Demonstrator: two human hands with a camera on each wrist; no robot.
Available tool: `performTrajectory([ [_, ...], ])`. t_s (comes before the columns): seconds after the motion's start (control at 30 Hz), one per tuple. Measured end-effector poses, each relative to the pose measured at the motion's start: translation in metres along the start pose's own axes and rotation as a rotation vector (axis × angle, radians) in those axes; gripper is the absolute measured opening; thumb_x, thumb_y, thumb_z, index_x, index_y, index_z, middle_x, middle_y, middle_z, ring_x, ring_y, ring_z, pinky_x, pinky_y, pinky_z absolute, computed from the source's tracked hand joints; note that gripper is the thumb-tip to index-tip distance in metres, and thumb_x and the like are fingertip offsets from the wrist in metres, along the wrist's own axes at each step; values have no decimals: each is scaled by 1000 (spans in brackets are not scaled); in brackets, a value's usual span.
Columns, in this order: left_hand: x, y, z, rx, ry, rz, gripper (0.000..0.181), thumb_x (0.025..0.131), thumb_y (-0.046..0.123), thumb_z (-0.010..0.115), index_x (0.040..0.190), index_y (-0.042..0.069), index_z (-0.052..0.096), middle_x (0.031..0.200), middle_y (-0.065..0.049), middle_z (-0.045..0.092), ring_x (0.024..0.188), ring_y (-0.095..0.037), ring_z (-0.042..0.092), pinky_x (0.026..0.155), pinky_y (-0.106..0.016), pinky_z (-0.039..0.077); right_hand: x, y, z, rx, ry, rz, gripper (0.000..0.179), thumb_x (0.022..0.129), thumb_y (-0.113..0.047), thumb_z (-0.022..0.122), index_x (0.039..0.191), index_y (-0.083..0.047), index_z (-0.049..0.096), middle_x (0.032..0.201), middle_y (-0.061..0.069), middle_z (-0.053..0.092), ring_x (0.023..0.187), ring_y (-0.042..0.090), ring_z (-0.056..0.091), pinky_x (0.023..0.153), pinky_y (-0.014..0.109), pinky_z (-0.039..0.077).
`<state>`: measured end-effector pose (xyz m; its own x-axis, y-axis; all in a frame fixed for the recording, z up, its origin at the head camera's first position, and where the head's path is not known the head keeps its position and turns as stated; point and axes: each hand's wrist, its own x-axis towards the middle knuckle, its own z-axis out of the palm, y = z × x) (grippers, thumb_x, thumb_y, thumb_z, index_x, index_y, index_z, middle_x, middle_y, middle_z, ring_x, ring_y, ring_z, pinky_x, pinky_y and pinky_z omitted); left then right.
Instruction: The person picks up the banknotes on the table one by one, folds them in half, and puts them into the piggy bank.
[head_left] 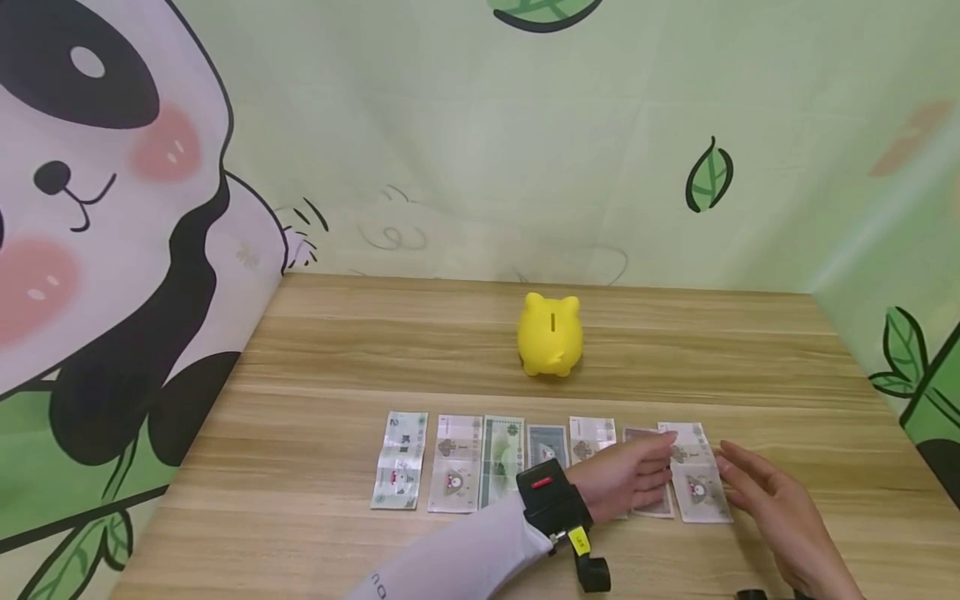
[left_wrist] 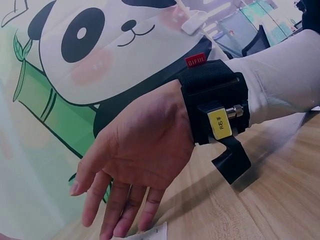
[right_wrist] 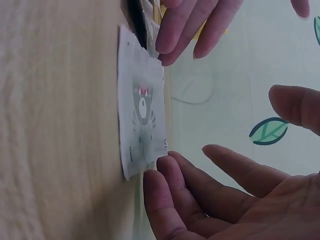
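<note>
My left hand (head_left: 626, 475) reaches across the row of banknotes, its fingertips at the left edge of the rightmost pale banknote (head_left: 699, 492). On the other side of that note is my right hand (head_left: 780, 504), fingertips close to or touching its right edge. In the right wrist view, fingers of both hands flank the same creased banknote (right_wrist: 142, 107). The left wrist view shows my right hand (left_wrist: 145, 142) palm inward, fingers extended down near a paper corner (left_wrist: 161, 232). Partly behind my left hand lies a pinkish banknote (head_left: 660, 507).
A yellow piggy bank (head_left: 550, 337) stands farther back, its slot facing up. Leftward in the row are a pale green banknote (head_left: 400, 462), a green banknote (head_left: 502, 454), a small blue banknote (head_left: 547, 442) and pale ones. Printed cloth walls border the wooden table (head_left: 285, 467).
</note>
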<state>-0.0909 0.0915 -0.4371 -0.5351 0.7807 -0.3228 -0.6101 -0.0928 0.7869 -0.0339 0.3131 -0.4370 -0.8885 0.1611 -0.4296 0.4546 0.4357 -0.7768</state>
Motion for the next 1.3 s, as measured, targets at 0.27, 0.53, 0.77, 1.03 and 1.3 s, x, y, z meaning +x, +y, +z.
performTrajectory([
  [0.27,1,0,-1,-13,-4,6,76,109,46,43,162,-4,21,170,-24,23,159,-40,22,130,-50,23,-5,1,1,21,80,-50,75,107,-54,46,162,-4,31,166,18,36,121,-12,42,87,6,50],
  [0.53,-1,3,-6,-22,4,8,75,107,51,43,157,-4,35,167,-20,32,157,-38,27,129,-49,26,-9,-1,1,70,194,-40,67,106,-51,51,159,-11,41,147,-15,56,113,-18,44,86,3,45],
  [0.77,1,2,-8,-87,-16,27,74,107,52,42,156,-4,37,166,-22,33,157,-40,26,129,-50,24,-8,0,2,257,283,-22,60,101,-43,65,154,-16,51,123,-35,63,120,-13,50,93,3,41],
  [1.03,1,1,-7,-150,-16,35,72,107,49,45,155,-4,40,163,-24,37,156,-40,29,130,-51,23,-8,2,3,502,345,-66,52,94,-13,78,143,-13,62,104,-26,75,106,-11,59,81,4,48],
  [1.3,1,-1,-5,-130,-13,44,65,108,41,44,153,-5,42,160,-27,40,154,-40,33,129,-52,25,-10,-1,3,623,396,-90,43,90,2,76,130,-14,72,99,-19,76,94,-6,68,77,8,53],
])
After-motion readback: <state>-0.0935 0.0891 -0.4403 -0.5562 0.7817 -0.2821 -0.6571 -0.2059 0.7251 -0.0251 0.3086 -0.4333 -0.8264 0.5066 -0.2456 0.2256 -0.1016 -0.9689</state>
